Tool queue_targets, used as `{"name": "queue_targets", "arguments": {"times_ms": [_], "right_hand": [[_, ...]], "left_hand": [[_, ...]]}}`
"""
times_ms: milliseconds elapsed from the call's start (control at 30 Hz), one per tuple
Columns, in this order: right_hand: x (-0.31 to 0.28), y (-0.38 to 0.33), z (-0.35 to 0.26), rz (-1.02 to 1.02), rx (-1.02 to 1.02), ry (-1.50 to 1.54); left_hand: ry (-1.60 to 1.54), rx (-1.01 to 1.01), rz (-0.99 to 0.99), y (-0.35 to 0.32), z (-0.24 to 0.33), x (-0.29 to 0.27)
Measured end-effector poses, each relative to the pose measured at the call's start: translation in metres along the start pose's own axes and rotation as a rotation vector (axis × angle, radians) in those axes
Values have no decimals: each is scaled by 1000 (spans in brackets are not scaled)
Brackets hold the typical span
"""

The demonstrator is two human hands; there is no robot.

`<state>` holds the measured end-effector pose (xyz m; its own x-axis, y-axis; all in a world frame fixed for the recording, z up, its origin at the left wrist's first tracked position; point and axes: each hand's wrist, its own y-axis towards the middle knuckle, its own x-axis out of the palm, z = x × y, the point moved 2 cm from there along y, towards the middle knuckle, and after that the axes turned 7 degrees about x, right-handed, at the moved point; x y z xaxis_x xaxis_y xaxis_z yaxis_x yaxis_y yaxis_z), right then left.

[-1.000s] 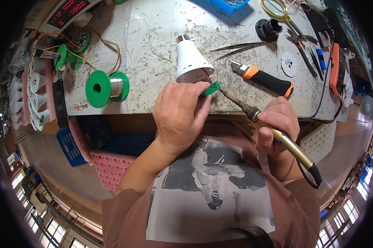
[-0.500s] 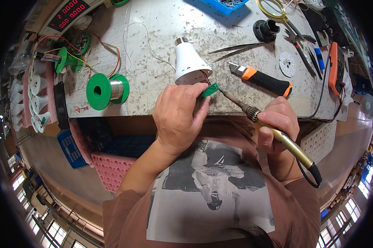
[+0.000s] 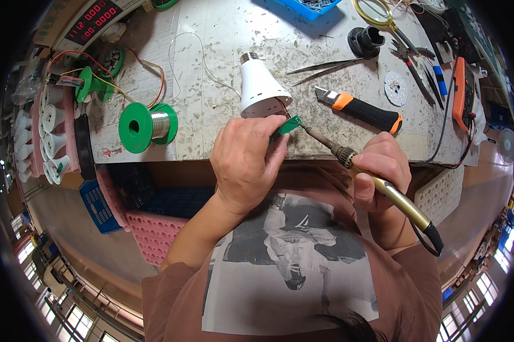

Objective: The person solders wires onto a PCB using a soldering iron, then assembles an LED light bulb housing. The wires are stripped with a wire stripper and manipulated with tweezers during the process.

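Between the thumb and fingers of my left hand is a small green circuit board, held just past the table's near edge. Thin red and dark wires run from it into the open end of a white bulb housing, which lies on the table with its metal screw base pointing away. My right hand is closed round a gold-coloured soldering iron. The iron's tip is at the board's right end; whether it touches cannot be made out.
A green solder spool stands left of the housing. On the right lie a utility knife, tweezers, a round LED board, pliers and an orange multimeter. White bulb housings sit in pink foam at far left.
The iron's tip has come slightly left, closer to the board's end. The board has tilted a little in my left fingers. The digits on the red display differ.
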<state>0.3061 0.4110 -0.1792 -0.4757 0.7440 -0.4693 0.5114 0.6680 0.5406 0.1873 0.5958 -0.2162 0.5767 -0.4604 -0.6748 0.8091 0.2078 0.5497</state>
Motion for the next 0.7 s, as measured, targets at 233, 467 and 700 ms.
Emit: {"name": "queue_targets", "arguments": {"times_ms": [233, 467, 700], "right_hand": [[0, 0, -1, 3, 3, -2], [0, 1, 1, -5, -3, -5], [0, 2, 0, -15, -16, -26]], "left_hand": [[-18, 3, 33, 0, 0, 3], [-20, 3, 36, -1, 0, 3], [-12, 9, 0, 0, 0, 1]]}}
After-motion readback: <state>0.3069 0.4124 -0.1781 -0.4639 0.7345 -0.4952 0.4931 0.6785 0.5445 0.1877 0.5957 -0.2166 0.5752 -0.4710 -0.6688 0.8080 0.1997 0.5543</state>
